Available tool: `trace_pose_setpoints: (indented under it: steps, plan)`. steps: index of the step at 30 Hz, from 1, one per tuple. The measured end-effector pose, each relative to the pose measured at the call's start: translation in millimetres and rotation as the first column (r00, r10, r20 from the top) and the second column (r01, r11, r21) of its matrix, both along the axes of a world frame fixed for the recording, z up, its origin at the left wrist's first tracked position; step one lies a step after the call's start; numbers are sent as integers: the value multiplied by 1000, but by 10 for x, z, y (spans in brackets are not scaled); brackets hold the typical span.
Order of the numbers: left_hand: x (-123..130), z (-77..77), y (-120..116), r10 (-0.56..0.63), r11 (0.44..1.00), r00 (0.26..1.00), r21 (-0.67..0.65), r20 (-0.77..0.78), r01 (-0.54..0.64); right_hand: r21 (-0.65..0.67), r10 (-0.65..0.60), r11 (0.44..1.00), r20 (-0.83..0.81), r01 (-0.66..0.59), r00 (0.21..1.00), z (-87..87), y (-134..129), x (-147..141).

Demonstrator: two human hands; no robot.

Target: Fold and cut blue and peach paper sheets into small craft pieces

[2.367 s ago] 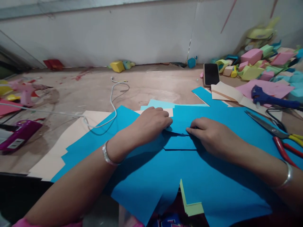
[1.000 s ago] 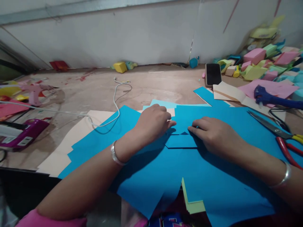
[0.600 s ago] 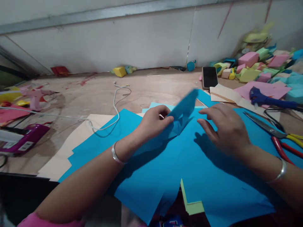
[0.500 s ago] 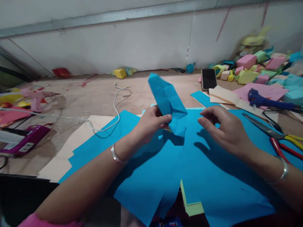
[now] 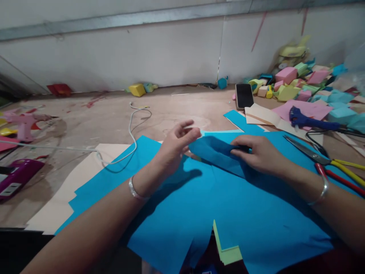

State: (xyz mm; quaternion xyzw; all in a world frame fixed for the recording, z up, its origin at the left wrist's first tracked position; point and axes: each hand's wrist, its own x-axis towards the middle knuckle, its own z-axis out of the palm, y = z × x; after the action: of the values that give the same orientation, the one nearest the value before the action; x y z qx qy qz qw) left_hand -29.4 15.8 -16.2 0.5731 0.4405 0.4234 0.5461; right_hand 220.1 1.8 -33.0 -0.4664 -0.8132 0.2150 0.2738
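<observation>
A folded piece of blue paper (image 5: pixel 217 154) is pinched at its right end between the thumb and fingers of my right hand (image 5: pixel 261 154). It tilts over the large blue paper sheets (image 5: pixel 205 205), which are nearly the same colour. My left hand (image 5: pixel 175 146) is beside the piece's left end, thumb and fingers apart, with nothing gripped. Whether a left fingertip still touches the paper, I cannot tell. To the right of my right hand lie scissors (image 5: pixel 313 156) with yellow and red handles near them.
A white cable (image 5: pixel 131 131) crosses the pale sheets (image 5: pixel 54 194) on the left. A pink glue gun (image 5: pixel 25 123) and purple device (image 5: pixel 21 177) lie farther left. A phone (image 5: pixel 244 96), blue glue gun (image 5: pixel 313 121) and paper shapes (image 5: pixel 286 75) occupy the back right.
The folded blue paper has passed from my left hand to my right and turned from steeply upright to nearly flat. My left fingers have come apart. The view has shifted slightly right.
</observation>
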Motion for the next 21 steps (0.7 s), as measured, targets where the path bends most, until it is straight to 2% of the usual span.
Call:
trace_pose_setpoints:
  steps: [1,2,3,5,7,9,12,15,18,21]
  plan:
    - [-24,0,39,78,992,995,105,-61,-71,49,31,998,47,-33,998,-9,15,21]
    - [-39,-6,65,119,974,982,207,-149,-87,84,60,994,83,-67,995,-21,21,30]
    - [-44,-17,77,126,954,959,295,-253,-47,110,84,989,116,-97,990,-34,20,27]
    - [-27,-51,61,93,910,889,401,-448,107,168,114,976,159,-140,981,-59,-1,-2]
    - [8,-94,17,43,866,813,428,-581,260,238,117,958,177,-158,977,-76,-29,-37]
    - [40,-132,-20,30,829,743,432,-669,356,299,107,941,171,-155,979,-82,-48,-53]
    - [54,-163,-30,87,793,673,460,-734,399,316,107,936,173,-158,979,-81,-45,-35]
    - [36,-168,-4,110,782,656,473,-746,406,304,87,941,214,-151,973,-93,-26,-9]
    - [18,-163,13,86,778,653,460,-753,428,302,74,942,244,-148,967,-127,-16,-19]
    - [10,-163,13,35,721,653,471,-757,507,357,55,923,246,-143,968,-157,-16,-60]
